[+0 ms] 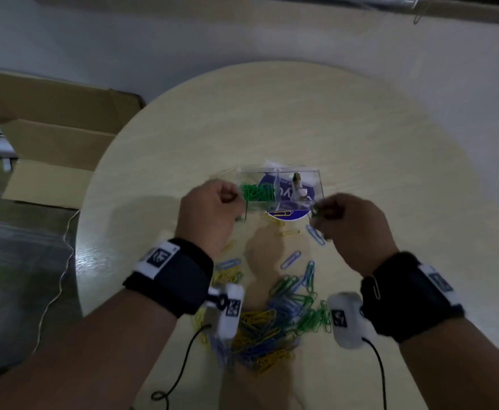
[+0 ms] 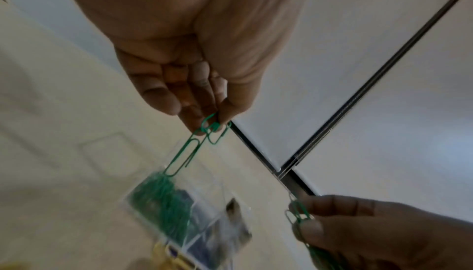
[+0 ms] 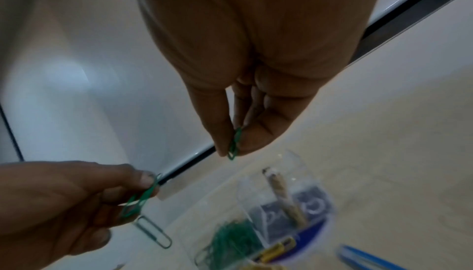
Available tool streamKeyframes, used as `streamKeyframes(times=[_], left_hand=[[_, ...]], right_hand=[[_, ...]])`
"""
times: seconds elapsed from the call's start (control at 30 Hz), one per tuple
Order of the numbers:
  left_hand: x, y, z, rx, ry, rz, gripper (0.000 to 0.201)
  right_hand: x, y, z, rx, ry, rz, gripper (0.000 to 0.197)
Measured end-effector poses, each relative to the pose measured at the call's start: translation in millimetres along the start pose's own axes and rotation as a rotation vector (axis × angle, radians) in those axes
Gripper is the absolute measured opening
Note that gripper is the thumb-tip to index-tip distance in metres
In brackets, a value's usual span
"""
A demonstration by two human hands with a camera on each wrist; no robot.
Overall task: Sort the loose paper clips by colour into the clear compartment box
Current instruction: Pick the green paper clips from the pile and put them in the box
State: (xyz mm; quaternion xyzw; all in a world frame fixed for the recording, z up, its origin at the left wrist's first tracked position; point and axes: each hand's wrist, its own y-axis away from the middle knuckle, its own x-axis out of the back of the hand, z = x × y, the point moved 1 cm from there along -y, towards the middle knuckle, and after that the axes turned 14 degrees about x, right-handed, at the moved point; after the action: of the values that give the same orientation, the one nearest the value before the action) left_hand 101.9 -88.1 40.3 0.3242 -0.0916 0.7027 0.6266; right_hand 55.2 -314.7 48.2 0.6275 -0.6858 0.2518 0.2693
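Observation:
The clear compartment box (image 1: 301, 170) stands mid-table, with green clips (image 1: 257, 192) in its left cell and yellow clips (image 1: 280, 214) in a front cell. My left hand (image 1: 236, 199) hovers at the box's left edge and pinches linked green clips (image 2: 210, 130), one dangling just above the green cell (image 2: 163, 199). My right hand (image 1: 319, 211) hovers at the box's right front corner and pinches a green clip (image 3: 234, 145). The loose mixed pile (image 1: 272, 315) of blue, yellow and green clips lies near me, between my wrists.
A small brown rolled object (image 1: 297, 182) stands in the box's right cell. Single blue clips (image 1: 291, 258) and yellow clips (image 1: 286, 233) lie between box and pile. An open cardboard carton (image 1: 50, 137) sits left of the round table (image 1: 390, 173); a thin cable (image 1: 62, 261) runs past its left edge.

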Motion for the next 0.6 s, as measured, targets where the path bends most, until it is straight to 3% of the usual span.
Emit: streamKeyframes(times=[0.13,0.27,0.33,0.4,0.53,0.6], left_hand=[[-3,-38,18,0.013,0.221,0.061,0.005],[-16,-49,18,-0.003,0.062,-0.007,0.006],[-18,-46,12,-0.022,-0.025,-0.028,0.020],[-13,-43,7,-0.032,0.003,-0.002,0.024],[9,-24,-13,-0.005,0.211,0.010,0.016],[20,2,-30,-0.053,0.079,0.026,0.013]], right_hand=[[-18,-46,-25,0.049,-0.071,-0.021,0.018],[-40,-76,-34,0.065,0.055,-0.050,0.014],[-49,-80,-32,0.056,0.095,-0.104,0.015],[-52,-76,-30,0.053,0.092,-0.116,0.020],[-35,-42,-27,0.087,-0.011,0.036,0.022],[-27,-5,-21,0.100,-0.016,0.051,0.016]])
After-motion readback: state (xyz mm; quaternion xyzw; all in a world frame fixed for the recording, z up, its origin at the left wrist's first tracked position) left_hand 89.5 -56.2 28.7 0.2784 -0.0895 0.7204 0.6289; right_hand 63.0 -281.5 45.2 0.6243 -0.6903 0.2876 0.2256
